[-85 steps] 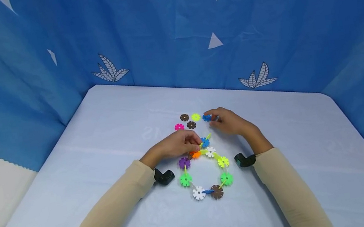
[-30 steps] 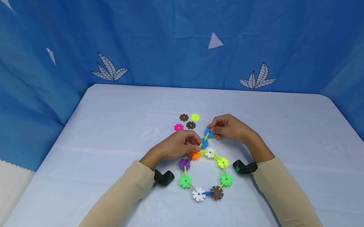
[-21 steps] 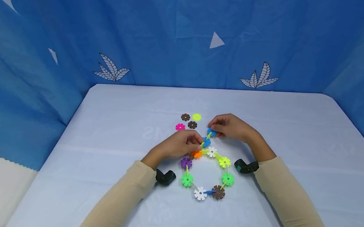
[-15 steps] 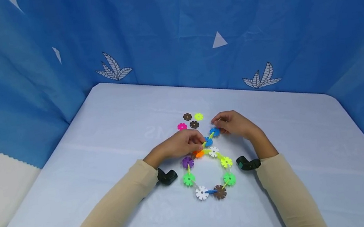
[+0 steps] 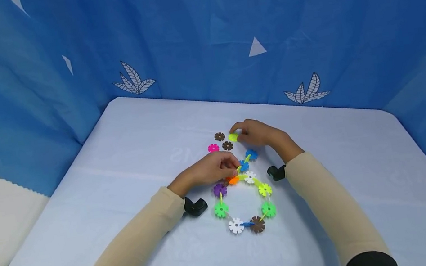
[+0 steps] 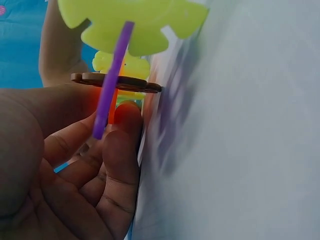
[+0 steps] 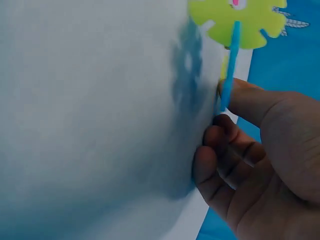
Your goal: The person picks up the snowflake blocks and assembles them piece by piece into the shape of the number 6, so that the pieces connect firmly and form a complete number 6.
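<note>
A ring of linked, notched plastic snowflake discs lies on the table, including a purple disc, a white disc and a brown disc. At its top my left hand pinches the orange disc, partly hidden by the fingers. A short branch runs up from there, ending in a blue disc. Beyond the branch, my right hand has thumb and fingertip on a loose yellow disc. The right wrist view shows that thumb bent in behind a blue disc.
Loose discs lie left of my right hand: a pink disc, one brown disc and a second brown disc. The white table meets a blue curtain at the back.
My right hand picked up a loose blue disc, joined it to the branch's end and let it go. It has since moved up and left to the yellow disc. My left hand stays put.
</note>
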Tool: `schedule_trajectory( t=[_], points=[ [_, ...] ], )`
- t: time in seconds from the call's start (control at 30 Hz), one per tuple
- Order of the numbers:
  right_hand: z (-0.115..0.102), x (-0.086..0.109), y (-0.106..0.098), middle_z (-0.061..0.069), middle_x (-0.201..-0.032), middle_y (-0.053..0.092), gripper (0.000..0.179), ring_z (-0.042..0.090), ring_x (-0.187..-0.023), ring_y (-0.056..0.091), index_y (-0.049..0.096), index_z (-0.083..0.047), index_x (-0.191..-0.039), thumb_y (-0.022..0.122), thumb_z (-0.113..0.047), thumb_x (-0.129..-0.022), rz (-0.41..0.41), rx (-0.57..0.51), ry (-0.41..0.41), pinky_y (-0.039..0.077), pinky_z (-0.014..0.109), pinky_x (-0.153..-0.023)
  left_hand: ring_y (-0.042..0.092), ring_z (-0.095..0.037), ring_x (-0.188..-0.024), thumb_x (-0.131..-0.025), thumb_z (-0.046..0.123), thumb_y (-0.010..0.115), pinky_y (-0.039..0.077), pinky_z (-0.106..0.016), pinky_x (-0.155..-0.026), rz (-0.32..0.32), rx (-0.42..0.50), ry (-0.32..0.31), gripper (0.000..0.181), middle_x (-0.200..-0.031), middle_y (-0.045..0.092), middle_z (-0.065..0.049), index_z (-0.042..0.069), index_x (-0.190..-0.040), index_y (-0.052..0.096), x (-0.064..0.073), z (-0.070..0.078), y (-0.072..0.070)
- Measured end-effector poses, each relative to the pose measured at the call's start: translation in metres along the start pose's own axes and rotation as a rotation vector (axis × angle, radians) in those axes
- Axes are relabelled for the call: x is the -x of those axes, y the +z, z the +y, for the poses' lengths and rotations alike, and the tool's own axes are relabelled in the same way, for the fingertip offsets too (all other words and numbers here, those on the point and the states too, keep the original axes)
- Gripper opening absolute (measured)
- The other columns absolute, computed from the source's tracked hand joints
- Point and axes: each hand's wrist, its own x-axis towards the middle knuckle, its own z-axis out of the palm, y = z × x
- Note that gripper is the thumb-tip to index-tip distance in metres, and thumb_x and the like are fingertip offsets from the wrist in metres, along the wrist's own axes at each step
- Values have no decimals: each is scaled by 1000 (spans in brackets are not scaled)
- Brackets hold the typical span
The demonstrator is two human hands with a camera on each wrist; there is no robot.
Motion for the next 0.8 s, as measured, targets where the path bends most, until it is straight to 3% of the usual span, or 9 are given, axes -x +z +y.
schedule_trajectory(
  t=[0.13,0.3,0.53,0.8],
  points=[
    [6,5,-2,14,-106,58,23,29,-94,52,60,-8,-122,63,-7,-99,26,-11,17,47,43,-85,63,-18,-84,-100,9,65,53,-29,-83,1,3,11,14,-100,67,-2,5,-113,66,-1,0,0],
    [22,17,-2,12,-101,59,11,29,-93,53,56,-7,-105,65,-7,-98,99,-118,46,46,41,-83,62,-18,-82,-99,9,66,53,-29,-81,4,-3,-3,13,-98,67,-1,6,-112,66,0,1,-1],
    [40,39,11,10,-100,60,9,27,-94,53,60,-8,-107,64,-6,-99,199,-237,50,47,38,-82,62,-18,-84,-100,11,66,52,-29,-82,9,-9,-10,14,-100,67,-1,8,-113,66,1,1,-1],
    [42,66,15,9,-93,59,7,28,-88,52,61,-8,-98,65,-3,-95,180,-275,58,46,38,-74,63,-19,-84,-99,10,67,53,-29,-83,6,-5,-8,15,-100,67,-2,7,-114,66,0,0,0]
  ],
)
